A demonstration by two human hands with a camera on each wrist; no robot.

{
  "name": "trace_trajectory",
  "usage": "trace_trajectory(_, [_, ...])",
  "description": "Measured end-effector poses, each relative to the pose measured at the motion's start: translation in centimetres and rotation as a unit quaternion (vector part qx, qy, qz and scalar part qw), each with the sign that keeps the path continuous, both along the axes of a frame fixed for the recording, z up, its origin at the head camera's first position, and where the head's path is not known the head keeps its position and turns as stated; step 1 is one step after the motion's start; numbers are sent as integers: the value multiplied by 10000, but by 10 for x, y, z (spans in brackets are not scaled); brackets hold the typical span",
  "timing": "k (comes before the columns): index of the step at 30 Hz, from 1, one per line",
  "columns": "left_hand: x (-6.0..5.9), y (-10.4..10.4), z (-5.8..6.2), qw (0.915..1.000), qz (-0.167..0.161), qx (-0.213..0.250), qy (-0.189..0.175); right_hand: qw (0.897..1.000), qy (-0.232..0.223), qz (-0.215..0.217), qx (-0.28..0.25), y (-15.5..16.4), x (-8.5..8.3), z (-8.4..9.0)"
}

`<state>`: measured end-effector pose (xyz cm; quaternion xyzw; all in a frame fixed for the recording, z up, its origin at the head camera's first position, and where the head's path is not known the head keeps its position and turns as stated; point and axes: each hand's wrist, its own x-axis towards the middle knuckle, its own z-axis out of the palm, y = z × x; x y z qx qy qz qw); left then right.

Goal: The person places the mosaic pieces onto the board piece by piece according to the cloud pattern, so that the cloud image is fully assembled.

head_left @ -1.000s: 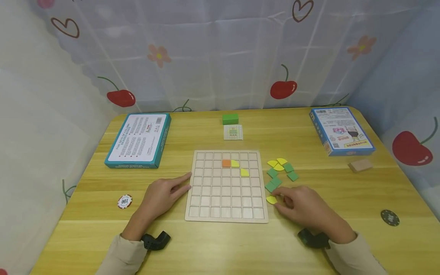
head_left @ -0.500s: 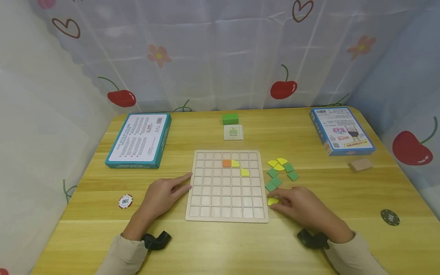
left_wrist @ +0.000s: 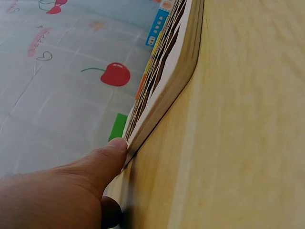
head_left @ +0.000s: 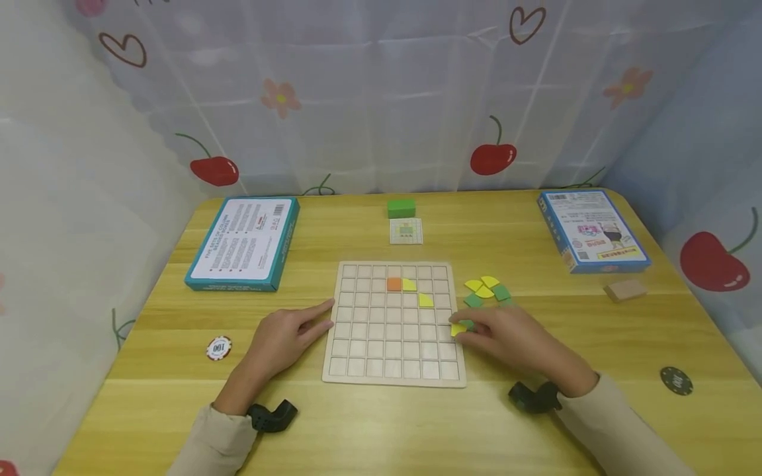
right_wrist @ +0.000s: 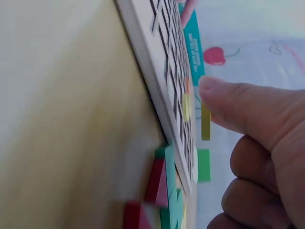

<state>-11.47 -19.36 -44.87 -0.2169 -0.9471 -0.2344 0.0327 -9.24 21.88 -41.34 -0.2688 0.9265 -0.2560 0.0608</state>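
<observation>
From the head, the right hand [head_left: 506, 334] pinches a yellow piece [head_left: 457, 330] between thumb and fingertips, at the right rim of the gridded wooden board [head_left: 375, 349]. The piece is flat, bright and plain (the fingers cover part of its outline, so I cannot name its shape), and its visible part juts leftward, toward the grid. The left hand [head_left: 282, 337] touches the board's left edge, thumb and forefinger straight and spread apart. An orange square [head_left: 394, 284] fills a cell beside one of two yellow tiles [head_left: 426, 301].

From the left wrist, the thumb tip meets the board's edge; the other fingers are mostly hidden.

From the right wrist, the yellow piece appears edge-on, a thin straight strip. Its long axis runs up and down this view, upper end behind the thumb, lower end free; a gap separates it from the board.
</observation>
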Motion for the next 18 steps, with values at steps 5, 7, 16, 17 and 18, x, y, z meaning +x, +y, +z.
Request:
trace_trajectory(5, [1,0,-2,10000,17,16,-52,9995,-177,255,4,-16,-18,-2])
trace_trajectory(7, [1,0,-3,10000,30,23,-60,9992,-177,366,-16,-22,-25,-4])
trace_trajectory(16, [0,-1,-2,10000,7,16,-20,9984,-262,503,-9,-34,-38,-12])
trace_trajectory(17, [-1,-1,-2,10000,6,20,-16,9983,-281,502,-46,-35,-39,-12])
trace_trajectory(18, [-1,-1,-2,10000,0,26,-12,9983,-294,494,-80,-35,-39,-13])
